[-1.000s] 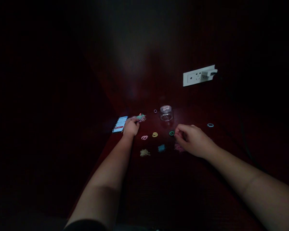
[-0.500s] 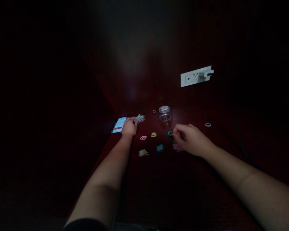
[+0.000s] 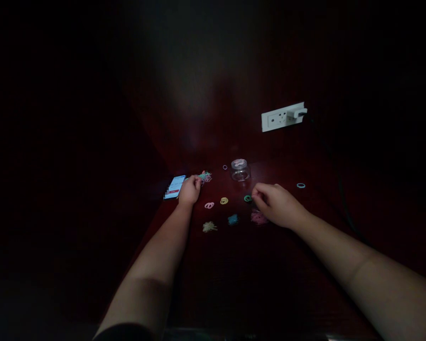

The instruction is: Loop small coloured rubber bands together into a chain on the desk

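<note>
Small coloured rubber bands lie sorted on the dark red table. My left hand [image 3: 190, 190], fingers curled closed, rests at the near edge of a mixed-colour pile of bands [image 3: 206, 177], beside a lit phone [image 3: 175, 186]. Its fingertips are hidden. My right hand [image 3: 277, 204] has its fingers pinched together right beside the green bands [image 3: 247, 198]; whatever is between them cannot be made out. Partly below that hand sits a pink pile of bands [image 3: 258, 217]. To its left are a blue pile [image 3: 233, 219], a cream pile [image 3: 209, 227], yellow bands [image 3: 224, 201] and pale pink bands [image 3: 209, 205].
A clear lidded jar [image 3: 240, 171] stands toward the back, with a pale purple band [image 3: 225, 167] to its left. Farther right lies a light blue band [image 3: 301, 185]. On the wall, a white socket panel [image 3: 277, 119] holds a plug with a dark cable.
The view has shifted slightly, moving most things a little left in the picture. Both hands keep nearly the same places and closed shapes.
</note>
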Demonstrator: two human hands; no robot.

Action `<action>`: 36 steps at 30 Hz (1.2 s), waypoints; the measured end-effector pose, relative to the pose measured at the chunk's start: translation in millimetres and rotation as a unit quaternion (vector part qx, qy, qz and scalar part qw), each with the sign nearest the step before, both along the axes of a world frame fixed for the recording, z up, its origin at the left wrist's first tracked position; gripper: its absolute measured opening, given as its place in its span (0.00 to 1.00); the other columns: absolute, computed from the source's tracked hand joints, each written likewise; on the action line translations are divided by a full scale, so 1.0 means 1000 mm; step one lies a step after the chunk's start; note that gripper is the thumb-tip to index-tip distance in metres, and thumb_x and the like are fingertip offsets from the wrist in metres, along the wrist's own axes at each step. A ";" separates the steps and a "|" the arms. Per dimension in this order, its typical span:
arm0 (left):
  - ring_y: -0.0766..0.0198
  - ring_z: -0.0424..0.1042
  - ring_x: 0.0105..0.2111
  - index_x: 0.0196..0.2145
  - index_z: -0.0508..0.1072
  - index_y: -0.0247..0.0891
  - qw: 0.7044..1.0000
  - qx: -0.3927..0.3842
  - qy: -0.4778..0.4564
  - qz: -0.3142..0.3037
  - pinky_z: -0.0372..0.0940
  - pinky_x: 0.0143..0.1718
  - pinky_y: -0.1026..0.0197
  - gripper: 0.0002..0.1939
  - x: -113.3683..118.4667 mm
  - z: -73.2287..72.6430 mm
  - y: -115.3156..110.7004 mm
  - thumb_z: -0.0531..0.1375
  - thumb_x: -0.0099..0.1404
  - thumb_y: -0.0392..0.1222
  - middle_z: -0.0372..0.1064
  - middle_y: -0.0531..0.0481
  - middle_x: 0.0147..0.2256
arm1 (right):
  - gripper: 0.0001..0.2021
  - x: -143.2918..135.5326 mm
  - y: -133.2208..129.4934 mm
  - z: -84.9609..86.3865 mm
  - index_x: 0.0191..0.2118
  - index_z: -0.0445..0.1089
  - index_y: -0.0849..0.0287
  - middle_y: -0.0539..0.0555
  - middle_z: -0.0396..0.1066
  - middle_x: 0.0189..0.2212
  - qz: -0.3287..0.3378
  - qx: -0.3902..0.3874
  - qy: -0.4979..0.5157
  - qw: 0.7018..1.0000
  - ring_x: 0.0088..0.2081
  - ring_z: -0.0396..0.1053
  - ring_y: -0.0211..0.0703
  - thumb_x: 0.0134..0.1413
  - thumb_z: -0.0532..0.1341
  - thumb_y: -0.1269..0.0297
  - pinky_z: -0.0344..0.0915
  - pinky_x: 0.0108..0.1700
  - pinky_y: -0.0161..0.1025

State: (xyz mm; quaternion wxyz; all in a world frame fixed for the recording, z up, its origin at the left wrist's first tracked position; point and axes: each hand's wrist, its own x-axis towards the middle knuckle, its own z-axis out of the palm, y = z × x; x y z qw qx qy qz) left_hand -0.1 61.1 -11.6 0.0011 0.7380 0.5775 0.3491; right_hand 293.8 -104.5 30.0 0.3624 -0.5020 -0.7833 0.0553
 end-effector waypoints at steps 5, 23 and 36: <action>0.58 0.75 0.43 0.40 0.73 0.38 0.998 0.032 -0.051 -0.029 0.67 0.50 0.59 0.09 0.003 0.005 -0.021 0.54 0.69 0.41 0.77 0.44 0.42 | 0.07 0.003 0.005 -0.004 0.29 0.65 0.56 0.49 0.69 0.22 -0.021 -0.005 0.008 1.000 0.23 0.63 0.39 0.58 0.55 0.68 0.54 0.30 0.36; 0.62 0.78 0.36 0.29 0.61 0.40 0.924 -0.039 -0.206 -0.321 0.70 0.38 0.61 0.15 0.090 0.037 -0.156 0.65 0.64 0.43 0.79 0.49 0.34 | 0.12 0.030 0.002 0.021 0.30 0.69 0.59 0.51 0.67 0.24 0.080 -0.083 0.192 0.975 0.25 0.62 0.39 0.57 0.60 0.55 0.58 0.27 0.37; 0.63 0.77 0.34 0.27 0.61 0.39 0.932 -0.027 -0.109 -0.345 0.68 0.35 0.62 0.16 0.081 0.036 -0.157 0.64 0.64 0.44 0.77 0.51 0.33 | 0.17 0.000 -0.003 -0.009 0.31 0.68 0.60 0.48 0.66 0.20 0.212 -0.221 0.231 0.923 0.21 0.62 0.34 0.57 0.63 0.49 0.57 0.23 0.33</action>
